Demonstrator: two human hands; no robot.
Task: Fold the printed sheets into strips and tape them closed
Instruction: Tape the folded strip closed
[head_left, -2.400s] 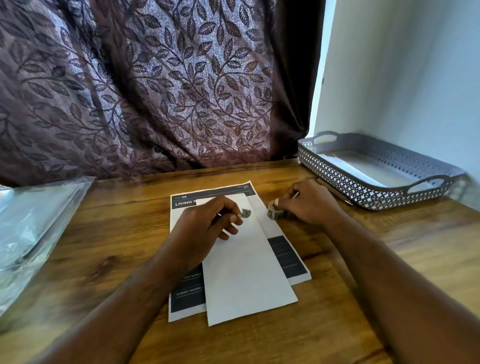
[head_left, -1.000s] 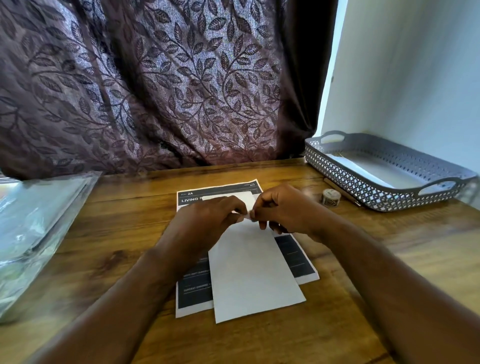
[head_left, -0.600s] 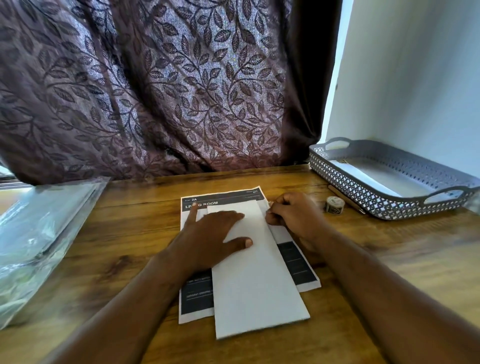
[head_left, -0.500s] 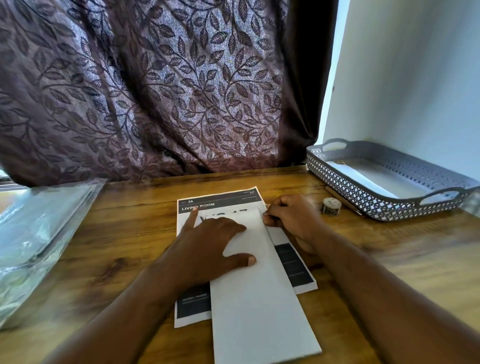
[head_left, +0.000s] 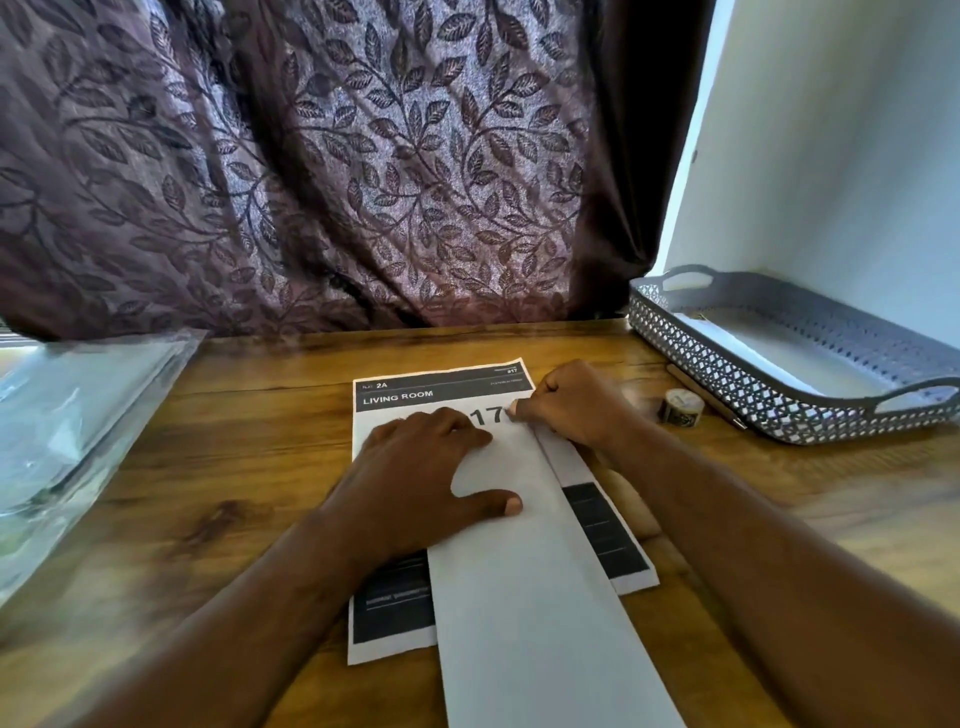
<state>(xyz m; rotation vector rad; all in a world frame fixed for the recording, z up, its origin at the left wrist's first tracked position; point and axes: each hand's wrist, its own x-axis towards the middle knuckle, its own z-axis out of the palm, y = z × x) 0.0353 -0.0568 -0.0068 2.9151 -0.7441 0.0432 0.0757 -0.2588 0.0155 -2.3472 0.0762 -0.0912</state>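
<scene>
Wood-grain table (head_left: 249, 457); matt paper strip (head_left: 535, 597); perforated plastic tray (head_left: 727, 374); leaf-patterned cloth curtain (head_left: 337, 166).

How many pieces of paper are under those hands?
2: a folded white strip under the left hand, and a printed sheet flat beneath it. More could be hidden underneath.

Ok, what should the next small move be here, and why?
Probably press the right hand down at the folded strip's top right corner, fixing any tape there. The left hand lies flat on the strip, pinning it over the printed sheet, and the right hand's curled fingers sit at that corner. The tape roll lies aside; any tape piece is hidden.
</scene>
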